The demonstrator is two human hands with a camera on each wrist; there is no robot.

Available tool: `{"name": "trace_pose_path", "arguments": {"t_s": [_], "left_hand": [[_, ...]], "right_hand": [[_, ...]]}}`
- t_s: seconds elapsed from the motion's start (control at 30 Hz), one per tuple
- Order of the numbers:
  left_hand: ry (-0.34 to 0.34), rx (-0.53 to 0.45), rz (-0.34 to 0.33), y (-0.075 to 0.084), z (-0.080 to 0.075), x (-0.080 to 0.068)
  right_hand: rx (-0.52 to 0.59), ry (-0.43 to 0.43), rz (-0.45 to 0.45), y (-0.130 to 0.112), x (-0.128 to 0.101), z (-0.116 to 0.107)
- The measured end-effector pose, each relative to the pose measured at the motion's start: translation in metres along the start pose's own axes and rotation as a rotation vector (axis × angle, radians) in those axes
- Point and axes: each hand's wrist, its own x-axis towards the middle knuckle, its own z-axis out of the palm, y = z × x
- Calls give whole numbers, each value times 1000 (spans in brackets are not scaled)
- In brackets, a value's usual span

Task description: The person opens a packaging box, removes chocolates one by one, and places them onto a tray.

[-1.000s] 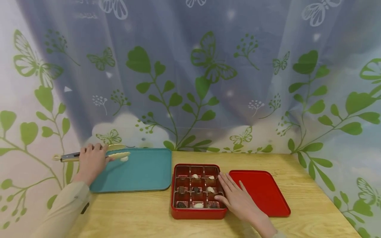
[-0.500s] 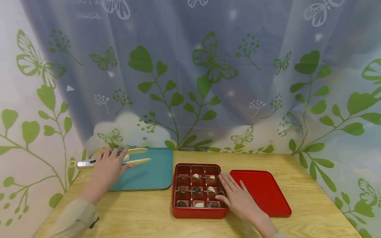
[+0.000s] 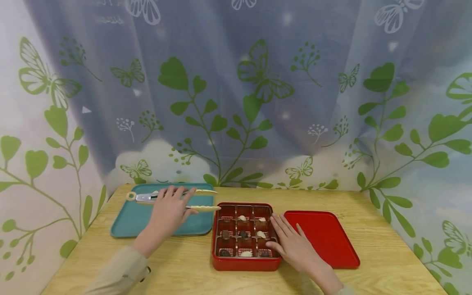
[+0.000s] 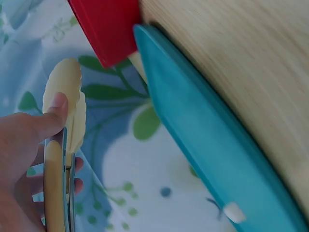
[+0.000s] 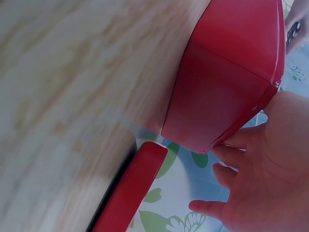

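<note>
Two hands: both over desk [image 3: 368, 282].
Left hand [image 3: 167, 211]: grip clamped on tongs [image 3: 199, 208], above tray [image 3: 129, 219].
Right hand [image 3: 295, 246]: fingers straight, resting on box [image 3: 243, 265] beside lid [image 3: 324, 239].

The table [image 3: 368, 278] is pale grained wood, matt. Glossy red plastic box [image 3: 245, 265]; smooth teal tray [image 3: 140, 217]. Tongs [image 3: 147, 198]: shiny metal, cream tips.

Pale wooden bench [image 3: 368, 229] fills the lower frame; behind it a blue-white curtain [image 3: 236, 102] printed with green leaves and butterflies.
</note>
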Motion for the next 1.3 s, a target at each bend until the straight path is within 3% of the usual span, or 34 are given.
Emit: {"name": "trace_pose_path", "arguments": {"t_s": [0.23,0.43,0.6,0.83,1.1,1.3], "left_hand": [[19,2,75,31,7,25],[-17,36,141,56,6,46],[-83,163,217,74,4,64],[-80,294,329,93,2,86],[-234,536,395,121,-3,103],[-301,613,411,137,1,105]], "right_hand": [[-4,9,-1,1,1,0],[-16,20,1,2,1,1],[-18,24,2,2,1,1],[-23,29,0,2,0,2],[-22,30,3,1,-1,1],[-13,22,1,0,-1,0]]}}
